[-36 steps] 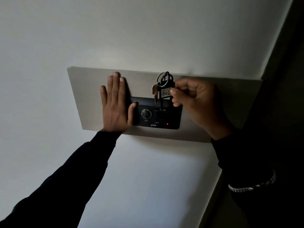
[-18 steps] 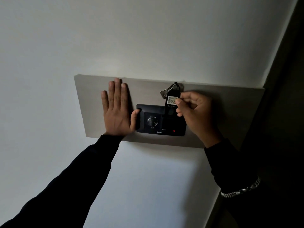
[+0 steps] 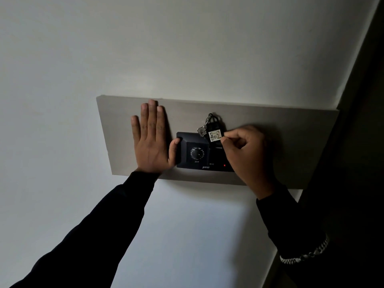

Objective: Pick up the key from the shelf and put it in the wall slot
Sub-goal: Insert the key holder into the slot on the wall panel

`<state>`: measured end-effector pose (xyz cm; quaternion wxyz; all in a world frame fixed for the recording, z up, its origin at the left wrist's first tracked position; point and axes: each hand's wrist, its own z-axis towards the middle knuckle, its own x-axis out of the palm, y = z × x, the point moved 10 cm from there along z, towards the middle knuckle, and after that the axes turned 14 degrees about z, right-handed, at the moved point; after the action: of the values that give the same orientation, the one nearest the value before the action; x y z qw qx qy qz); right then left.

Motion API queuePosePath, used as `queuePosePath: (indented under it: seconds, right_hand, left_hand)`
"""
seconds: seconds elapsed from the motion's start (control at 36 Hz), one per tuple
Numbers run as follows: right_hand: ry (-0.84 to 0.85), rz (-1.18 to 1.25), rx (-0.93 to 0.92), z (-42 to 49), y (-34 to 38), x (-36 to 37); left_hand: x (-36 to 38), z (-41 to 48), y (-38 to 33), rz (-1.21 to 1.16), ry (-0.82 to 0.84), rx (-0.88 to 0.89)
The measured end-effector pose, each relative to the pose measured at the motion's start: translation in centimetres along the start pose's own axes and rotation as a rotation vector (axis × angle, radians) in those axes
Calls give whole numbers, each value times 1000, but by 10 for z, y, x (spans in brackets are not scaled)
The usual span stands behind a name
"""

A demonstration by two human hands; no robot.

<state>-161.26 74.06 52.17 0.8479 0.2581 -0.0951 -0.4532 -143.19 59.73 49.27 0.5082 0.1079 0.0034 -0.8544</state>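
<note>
- Both arms wear long, dark sleeves, close to black in the dim light; the left sleeve (image 3: 99, 227) fits snugly and ends at the wrist.
- The right sleeve (image 3: 291, 221) is of the same dark cloth, plain and without visible markings.
- A silvery, chain-like bracelet (image 3: 305, 254) of chunky links circles the right arm over the sleeve, near the right edge.
- The left hand (image 3: 150, 142) and right hand (image 3: 245, 154) are bare: no gloves, no rings to be seen.

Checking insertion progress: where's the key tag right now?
Head view, right of centre: the key tag is pinched in the right hand, at the top edge of the black wall unit.
</note>
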Motion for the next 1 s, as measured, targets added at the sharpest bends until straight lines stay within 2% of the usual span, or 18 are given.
queuePosePath:
  seconds: [0.11,0.17,0.39,0.53,0.67,0.83,1.0]
  right_hand:
    - [27,-54,-1,6,8,-1]
    - [69,-74,-57,12,20,0]
    - [481,-223,-294,26,68,46]
    - [574,-363,-349,36,66,63]
    - [509,-269,-381,48,69,55]
    - [324,-99,-323,53,64,33]
    - [232,-24,-254,52,53,24]
  left_hand:
    - [0,0,0,0,-4,0]
    - [0,0,0,-2,-5,-1]
    - [-2,1,-1,10,-13,3]
    - [-2,0,0,4,-19,4]
    - [-2,0,-1,1,-6,0]
    - [-1,0,0,-7,-13,-8]
    - [-3,5,-3,-38,16,-26]
